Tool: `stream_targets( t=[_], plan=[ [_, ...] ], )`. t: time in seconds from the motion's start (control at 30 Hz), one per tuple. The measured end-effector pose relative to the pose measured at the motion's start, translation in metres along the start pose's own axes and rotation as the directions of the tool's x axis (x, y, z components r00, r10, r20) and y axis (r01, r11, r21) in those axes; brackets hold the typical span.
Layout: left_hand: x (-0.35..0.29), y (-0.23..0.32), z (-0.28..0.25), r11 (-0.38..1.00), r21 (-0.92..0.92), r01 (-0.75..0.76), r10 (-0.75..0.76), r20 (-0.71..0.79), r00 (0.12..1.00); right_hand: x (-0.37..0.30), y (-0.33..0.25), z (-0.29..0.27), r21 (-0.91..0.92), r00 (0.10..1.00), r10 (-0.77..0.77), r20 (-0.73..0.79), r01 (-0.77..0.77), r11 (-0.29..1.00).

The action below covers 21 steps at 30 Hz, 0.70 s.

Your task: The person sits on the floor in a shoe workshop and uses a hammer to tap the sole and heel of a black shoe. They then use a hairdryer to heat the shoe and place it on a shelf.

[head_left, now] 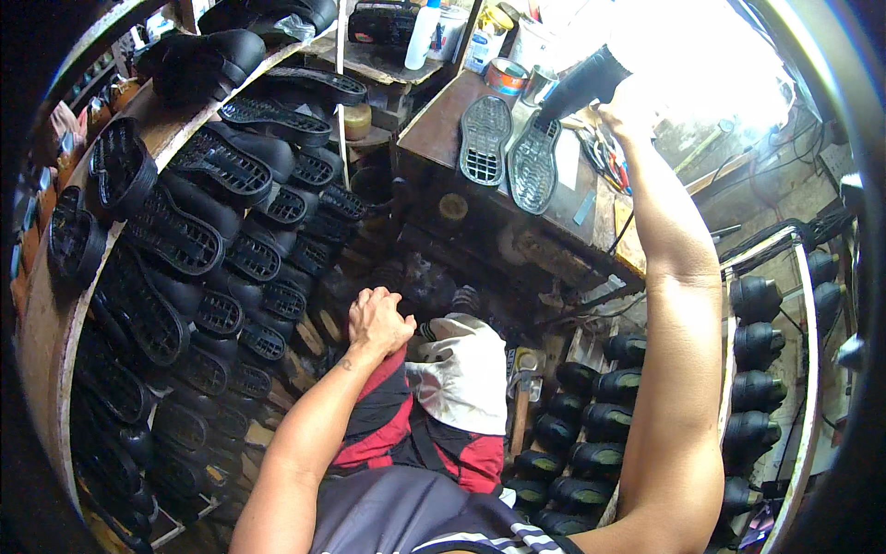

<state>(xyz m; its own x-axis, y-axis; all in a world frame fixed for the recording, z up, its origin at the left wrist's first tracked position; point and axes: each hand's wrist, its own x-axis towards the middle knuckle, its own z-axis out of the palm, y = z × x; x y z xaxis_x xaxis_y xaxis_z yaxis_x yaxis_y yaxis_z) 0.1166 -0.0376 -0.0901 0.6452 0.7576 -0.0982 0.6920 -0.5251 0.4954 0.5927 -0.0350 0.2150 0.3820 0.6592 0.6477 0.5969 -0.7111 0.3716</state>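
My left hand (379,319) rests over my left knee, its fingers draped on the red and black trousers (374,415) and holding nothing. My right arm stretches out to the far right over the workbench. Strong glare washes out much of my right hand (628,111), so its fingers and any grip are unclear. Beside that hand a black tube-shaped piece (587,85) slants over the bench, its lower end by the tip of a black shoe sole (534,171). A second black sole (484,138) lies to the left of it. Both show their ribbed, gridded faces.
Racks on the left hold many black soles (198,235) and shoes. Black shoes (604,420) fill another rack at right. On the brown bench (434,129) stand a tin (507,76) and a metal cup (538,86); tools (611,162) lie near my right forearm. A white cloth (461,374) covers my right knee.
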Motion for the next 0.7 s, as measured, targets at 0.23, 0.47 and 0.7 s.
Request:
stream_targets(
  t=[0.23,0.47,0.7],
  plan=[
    [0.001,-0.001,0.0,1.0,0.004,0.002,-0.002,0.013,1.0,-0.001,0.004,0.002,-0.009,1.0,-0.013,-0.008,0.013,1.0],
    [0.001,-0.001,0.0,1.0,-0.001,0.004,-0.004,0.013,1.0,-0.002,0.009,0.009,-0.027,0.999,-0.032,-0.02,0.031,0.999],
    [0.002,-0.003,0.003,1.0,-0.003,0.013,-0.013,0.015,1.0,-0.002,0.017,0.015,-0.061,0.997,-0.058,-0.043,0.056,0.997]
  ],
)
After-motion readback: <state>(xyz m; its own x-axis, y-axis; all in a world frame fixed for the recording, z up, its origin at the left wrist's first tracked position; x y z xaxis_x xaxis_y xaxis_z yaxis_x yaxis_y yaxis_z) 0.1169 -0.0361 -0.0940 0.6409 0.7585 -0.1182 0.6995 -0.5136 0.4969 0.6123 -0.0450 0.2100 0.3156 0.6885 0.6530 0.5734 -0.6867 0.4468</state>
